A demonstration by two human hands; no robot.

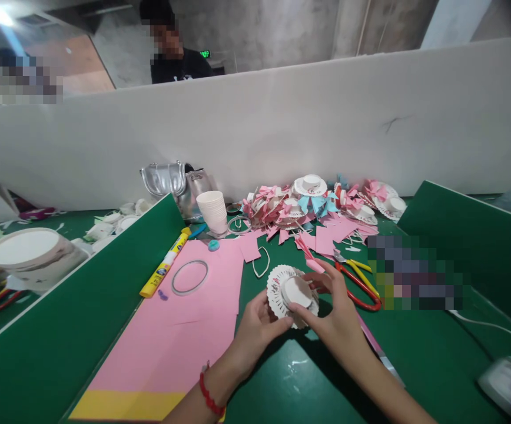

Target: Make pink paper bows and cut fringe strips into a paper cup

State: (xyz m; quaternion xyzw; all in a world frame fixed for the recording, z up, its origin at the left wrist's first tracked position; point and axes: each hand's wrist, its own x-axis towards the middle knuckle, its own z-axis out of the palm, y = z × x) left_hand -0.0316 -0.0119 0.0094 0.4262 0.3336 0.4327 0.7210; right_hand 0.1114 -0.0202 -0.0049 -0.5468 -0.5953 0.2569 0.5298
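A small white paper hat with a fringed, printed brim, seemingly made from a cut paper cup, is held between my two hands above the green table. My left hand pinches the brim from the left, its thumb at the near edge. From the right, my right hand grips the same hat, thumb against the crown and fingers behind it. Folded pink paper shows at the right fingertips; whether they hold it I cannot tell. Red-handled scissors and yellow-handled pliers lie beyond my right hand.
Pink paper sheets, a tape roll and a yellow tube lie left. Stacked paper cups and a silver bag stand behind, beside piled decorated hats. Green dividers flank the space; a person is beyond the partition.
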